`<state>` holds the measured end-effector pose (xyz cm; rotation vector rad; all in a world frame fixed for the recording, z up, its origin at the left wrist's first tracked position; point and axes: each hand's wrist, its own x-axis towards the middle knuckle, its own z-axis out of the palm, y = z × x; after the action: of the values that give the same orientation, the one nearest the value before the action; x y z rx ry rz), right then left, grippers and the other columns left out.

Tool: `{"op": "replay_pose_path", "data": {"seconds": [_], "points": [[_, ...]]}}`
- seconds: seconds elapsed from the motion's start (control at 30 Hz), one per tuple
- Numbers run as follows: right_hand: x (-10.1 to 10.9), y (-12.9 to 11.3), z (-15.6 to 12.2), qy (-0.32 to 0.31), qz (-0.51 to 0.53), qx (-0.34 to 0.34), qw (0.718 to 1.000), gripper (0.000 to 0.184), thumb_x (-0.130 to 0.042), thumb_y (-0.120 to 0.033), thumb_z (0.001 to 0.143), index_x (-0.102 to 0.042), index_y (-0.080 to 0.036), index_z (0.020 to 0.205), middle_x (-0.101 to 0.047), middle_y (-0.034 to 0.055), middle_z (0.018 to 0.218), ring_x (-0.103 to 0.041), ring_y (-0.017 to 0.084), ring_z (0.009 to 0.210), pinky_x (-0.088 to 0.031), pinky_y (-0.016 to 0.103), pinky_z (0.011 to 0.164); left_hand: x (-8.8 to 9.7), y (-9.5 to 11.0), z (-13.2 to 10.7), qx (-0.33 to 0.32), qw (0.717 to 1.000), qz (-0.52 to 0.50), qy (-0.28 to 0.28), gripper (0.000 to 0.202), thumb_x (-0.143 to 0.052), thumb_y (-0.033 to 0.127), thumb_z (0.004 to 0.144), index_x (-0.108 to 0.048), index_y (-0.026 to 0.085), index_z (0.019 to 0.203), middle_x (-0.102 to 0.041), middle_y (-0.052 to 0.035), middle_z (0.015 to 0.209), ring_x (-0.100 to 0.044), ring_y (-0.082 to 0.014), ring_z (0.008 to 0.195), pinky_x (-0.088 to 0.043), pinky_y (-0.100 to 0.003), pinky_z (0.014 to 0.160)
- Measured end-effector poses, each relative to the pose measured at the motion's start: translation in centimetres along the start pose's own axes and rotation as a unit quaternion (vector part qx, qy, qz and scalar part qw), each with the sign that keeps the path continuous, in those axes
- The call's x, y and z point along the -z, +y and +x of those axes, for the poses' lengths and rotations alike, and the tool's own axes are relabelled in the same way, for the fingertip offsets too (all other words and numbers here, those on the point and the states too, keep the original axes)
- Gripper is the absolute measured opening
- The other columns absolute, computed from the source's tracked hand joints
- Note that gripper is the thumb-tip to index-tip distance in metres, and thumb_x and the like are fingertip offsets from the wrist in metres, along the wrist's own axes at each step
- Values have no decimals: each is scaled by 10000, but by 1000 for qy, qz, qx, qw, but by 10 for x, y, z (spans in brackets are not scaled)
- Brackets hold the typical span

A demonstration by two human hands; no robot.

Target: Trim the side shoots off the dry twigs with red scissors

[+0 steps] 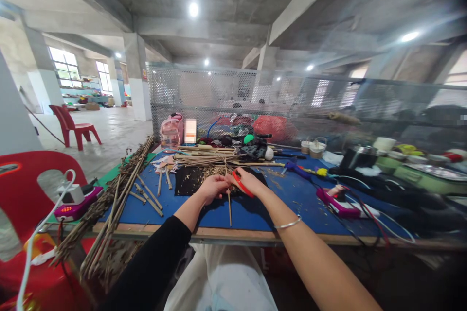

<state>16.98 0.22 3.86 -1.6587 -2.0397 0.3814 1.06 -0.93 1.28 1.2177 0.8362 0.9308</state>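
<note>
My left hand (pixel 213 188) is closed in a pinch at a thin tan stick (pixel 229 209), whose lower end points toward me over the blue tabletop (pixel 204 218). Right beside it, my right hand (pixel 251 183) is wrapped round a tool with a curved red-orange handle (pixel 242 185); its working end is hidden by the fingers. Both hands meet above a black cloth (pixel 186 182) strewn with wood shavings (pixel 209 174). Short cut stick pieces (pixel 149 199) lie to the left of the cloth.
Long dry stalks (pixel 120 194) hang over the table's left edge. Behind the cloth lie more sticks (pixel 204 158), a white ball (pixel 269 154) and a pink bottle (pixel 171 133). Purple power strips (pixel 337 201) with cords sit at right and left. A mesh panel (pixel 219 92) closes the back.
</note>
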Motion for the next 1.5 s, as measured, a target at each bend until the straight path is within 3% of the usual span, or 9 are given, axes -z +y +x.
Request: {"op": "replay_pose_path", "data": {"seconds": [0.13, 0.4, 0.6, 0.83, 0.93, 1.1, 1.33, 1.5], "points": [[-1, -7, -3, 24, -70, -3, 997, 613, -492, -683, 656, -520, -195, 1027, -599, 117, 974, -566, 238, 854, -382, 287, 669, -1, 1, -1, -13, 1000, 1, -18, 199, -644, 224, 580, -602, 136, 754, -590, -7, 631, -525, -57, 482, -283, -124, 359], [0, -10, 4, 24, -87, -8, 996, 570, -452, -658, 706, -528, -189, 1021, -603, 125, 970, -573, 232, 838, -369, 276, 634, 1, -5, 1, -14, 1000, 4, -16, 240, -690, 236, 566, -570, 149, 755, -574, 9, 590, -538, -68, 483, -322, -125, 378], [1, -12, 0, 26, -83, -8, 996, 461, -460, -633, 718, -576, -217, 880, -642, 89, 861, -583, 211, 748, -344, 261, 576, 2, -7, 3, -18, 1000, -4, -20, 269, -707, 257, 568, -548, 146, 754, -556, 18, 575, -520, -57, 465, -321, -124, 375], [-7, -1, 3, 47, -60, 16, 997, 519, -416, -672, 711, -593, -185, 689, -641, 79, 722, -560, 167, 639, -345, 242, 556, 3, -9, 5, -3, 1000, -2, 1, 318, -732, 320, 559, -503, 140, 687, -574, 0, 597, -525, -61, 475, -336, -136, 385], [-6, 2, 2, 44, -53, 4, 998, 540, -369, -683, 729, -589, -193, 768, -647, 79, 751, -564, 168, 645, -351, 243, 572, 2, -9, 5, -3, 1000, -9, 13, 320, -726, 321, 570, -478, 146, 671, -577, -2, 602, -529, -61, 481, -345, -137, 391], [0, -4, -7, -19, -64, -24, 997, 607, -365, -732, 693, -529, -213, 962, -645, 103, 875, -588, 220, 725, -364, 272, 602, 0, -7, 3, -3, 1000, -8, 24, 292, -719, 262, 570, -500, 150, 727, -572, 9, 608, -541, -67, 495, -365, -142, 405], [-6, -14, -6, -12, -63, -17, 998, 603, -399, -729, 680, -529, -218, 972, -641, 104, 906, -590, 237, 776, -360, 269, 599, 1, -9, 5, -21, 1000, -1, -14, 243, -695, 209, 571, -540, 136, 743, -568, 2, 596, -538, -61, 482, -333, -125, 383], [-10, -12, -4, -10, -37, 11, 999, 577, -468, -688, 676, -550, -209, 987, -643, 97, 890, -586, 207, 750, -359, 245, 591, 0, -10, 7, -10, 1000, -1, 26, 243, -684, 130, 538, -496, 137, 692, -565, 3, 571, -542, -73, 462, -367, -142, 393]]}}
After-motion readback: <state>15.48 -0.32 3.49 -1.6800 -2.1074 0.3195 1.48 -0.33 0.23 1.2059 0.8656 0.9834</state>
